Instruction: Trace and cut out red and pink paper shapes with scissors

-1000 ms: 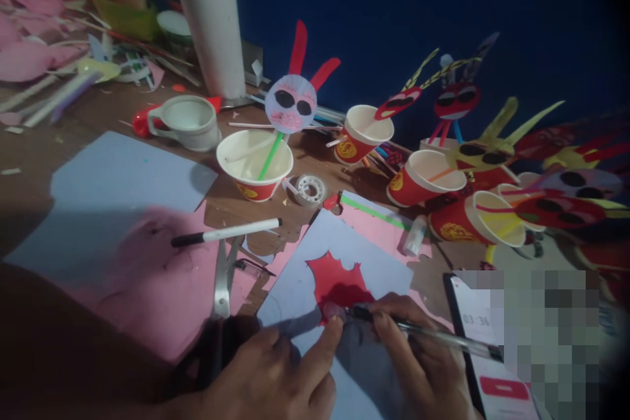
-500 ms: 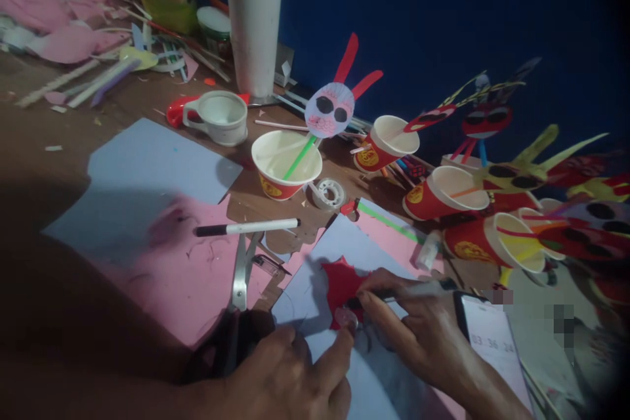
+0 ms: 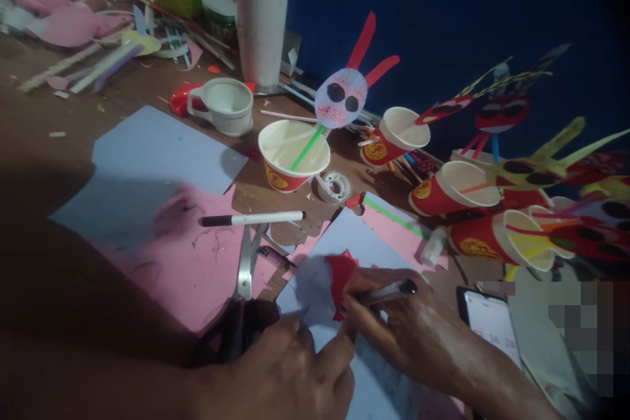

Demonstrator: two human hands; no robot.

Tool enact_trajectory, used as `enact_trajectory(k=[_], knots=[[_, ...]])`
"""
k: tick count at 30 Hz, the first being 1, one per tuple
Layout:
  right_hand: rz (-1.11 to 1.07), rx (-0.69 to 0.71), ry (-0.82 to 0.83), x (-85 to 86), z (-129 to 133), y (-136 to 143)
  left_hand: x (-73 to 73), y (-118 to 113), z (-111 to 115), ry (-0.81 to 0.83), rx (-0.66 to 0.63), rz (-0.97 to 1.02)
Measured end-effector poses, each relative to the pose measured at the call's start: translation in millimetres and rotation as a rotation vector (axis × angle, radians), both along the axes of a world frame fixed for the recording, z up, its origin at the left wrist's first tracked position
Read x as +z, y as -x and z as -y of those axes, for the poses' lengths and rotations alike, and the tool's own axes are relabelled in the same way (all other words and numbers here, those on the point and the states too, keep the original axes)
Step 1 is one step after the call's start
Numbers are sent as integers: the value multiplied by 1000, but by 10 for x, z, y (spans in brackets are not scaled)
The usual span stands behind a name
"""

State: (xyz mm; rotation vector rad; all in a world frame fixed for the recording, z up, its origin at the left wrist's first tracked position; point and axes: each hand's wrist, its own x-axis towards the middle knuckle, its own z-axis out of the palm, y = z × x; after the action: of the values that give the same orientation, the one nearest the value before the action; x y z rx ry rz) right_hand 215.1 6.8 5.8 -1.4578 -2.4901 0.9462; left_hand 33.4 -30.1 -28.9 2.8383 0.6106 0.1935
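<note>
A marker with a black end (image 3: pixel 394 290) is gripped in my right hand (image 3: pixel 398 328), its writing end hidden by my fingers over a small jagged red paper piece (image 3: pixel 339 279). That red piece lies on a pale blue sheet (image 3: pixel 315 282). From the left, my left hand (image 3: pixel 300 367) rests on the sheet with its fingers curled. Its index fingertip meets the right hand at the red piece's lower edge; what lies under that fingertip is hidden. Black-handled scissors (image 3: pixel 245 269) lie beside my left hand, and a white marker with a black cap (image 3: pixel 253 218) lies above them.
A paper cup (image 3: pixel 294 157) bears a rabbit-like paper face (image 3: pixel 339 98) on a green straw. More cups with paper faces, such as a nearby one (image 3: pixel 455 187), crowd the right. Also around are a tape roll (image 3: pixel 335 188), white mug (image 3: pixel 229 107), phone (image 3: pixel 487 321) and pink paper (image 3: pixel 172 282).
My right hand has shifted left and tilted the marker more upright, covering more of the red piece. The clear round disc under my left fingertip is now hidden. The view has shifted slightly.
</note>
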Motion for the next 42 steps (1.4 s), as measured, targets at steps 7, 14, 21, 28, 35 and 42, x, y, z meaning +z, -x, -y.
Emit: enact_trajectory(k=[7, 14, 21, 28, 35, 42], knots=[[-154, -221, 11, 59, 30, -127, 84, 36, -26, -44, -23, -33], [-685, -846, -169, -218, 506, -496, 20, 5, -41, -55, -53, -17], [-735, -947, -296, -469, 821, -414, -44, 18, -98, 128, -47, 12], [-614, -847, -412, -434, 886, -302, 3, 18, -293, 335, 64, 302], [-585, -784, -519, -433, 955, -333, 51, -99, -362, 231, 150, 69], [-524, -696, -556, -533, 968, -373, 125, -163, -393, 210, 139, 19]])
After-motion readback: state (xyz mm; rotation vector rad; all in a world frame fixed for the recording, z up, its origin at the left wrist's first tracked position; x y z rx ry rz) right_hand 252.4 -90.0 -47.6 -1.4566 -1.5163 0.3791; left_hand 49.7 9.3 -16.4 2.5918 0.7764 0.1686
